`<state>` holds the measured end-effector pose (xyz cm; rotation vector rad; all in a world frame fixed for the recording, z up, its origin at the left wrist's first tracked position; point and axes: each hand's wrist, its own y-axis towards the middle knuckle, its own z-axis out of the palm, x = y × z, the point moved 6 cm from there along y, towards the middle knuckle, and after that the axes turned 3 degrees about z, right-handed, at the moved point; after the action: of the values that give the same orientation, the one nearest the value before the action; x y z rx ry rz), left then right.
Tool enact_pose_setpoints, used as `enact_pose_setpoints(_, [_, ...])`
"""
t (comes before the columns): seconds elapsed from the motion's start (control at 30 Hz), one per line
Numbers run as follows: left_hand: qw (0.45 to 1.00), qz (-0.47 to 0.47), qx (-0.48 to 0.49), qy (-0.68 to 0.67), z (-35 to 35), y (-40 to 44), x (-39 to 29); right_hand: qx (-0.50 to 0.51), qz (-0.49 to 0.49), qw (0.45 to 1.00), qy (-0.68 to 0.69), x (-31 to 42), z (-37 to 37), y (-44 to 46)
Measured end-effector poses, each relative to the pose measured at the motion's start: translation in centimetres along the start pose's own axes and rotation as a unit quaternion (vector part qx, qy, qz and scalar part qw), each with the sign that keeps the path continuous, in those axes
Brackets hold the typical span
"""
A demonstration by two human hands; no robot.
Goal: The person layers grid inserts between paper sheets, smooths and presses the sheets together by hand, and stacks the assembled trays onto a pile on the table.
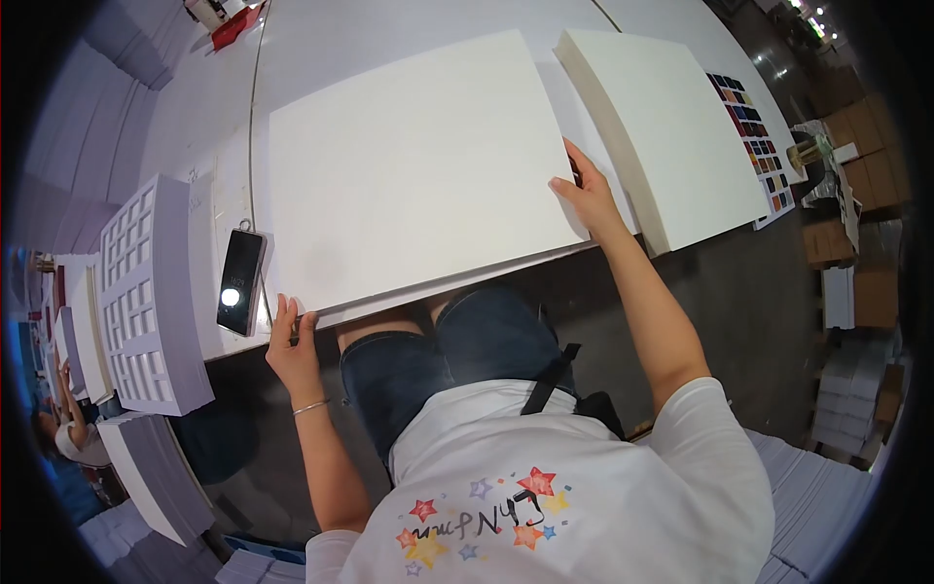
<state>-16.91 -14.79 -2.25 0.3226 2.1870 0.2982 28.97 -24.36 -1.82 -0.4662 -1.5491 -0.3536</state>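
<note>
A large white board or stack of white sheets [418, 175] lies in front of me, with a white layer showing under its near edge. My right hand [592, 200] holds its right edge, thumb on top and fingers down along the side; a small dark patch shows by the fingers. At the near left corner is my left hand [292, 348], its thumb against or very close to the corner and its fingers raised apart from it. Left of that corner rests a phone [239, 282] with a bright reflection on its screen.
A thick white stack [671, 136] stands to the right, beside a sheet of colour swatches [754, 141]. Left, a stack of white cut-out frames [131, 292] sits near the table edge. Cardboard boxes [866, 146] are piled far right. Another person's arm [70, 399] shows far left.
</note>
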Motion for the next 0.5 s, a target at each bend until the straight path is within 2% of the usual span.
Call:
enact_pose_setpoints(0.17, [1.000,0.002,0.004,0.002,0.0,0.1,-0.5,0.011,0.017,1.000,-0.013,-0.5,-0.1,0.1])
enact_pose_setpoints(0.33, [1.000,-0.004,0.005,0.011,-0.1,0.1,-0.4,0.007,-0.007,1.000,-0.019,-0.9,-0.2,0.2])
enact_pose_setpoints(0.4, [0.991,0.084,0.008,0.106,0.0,0.1,-0.9,0.000,-0.002,0.999,-0.042,-0.9,-0.2,0.3])
enact_pose_setpoints(0.5, [0.987,0.095,0.017,0.129,-0.1,0.2,-1.3,0.000,-0.018,0.999,-0.037,-1.0,-0.2,0.3])
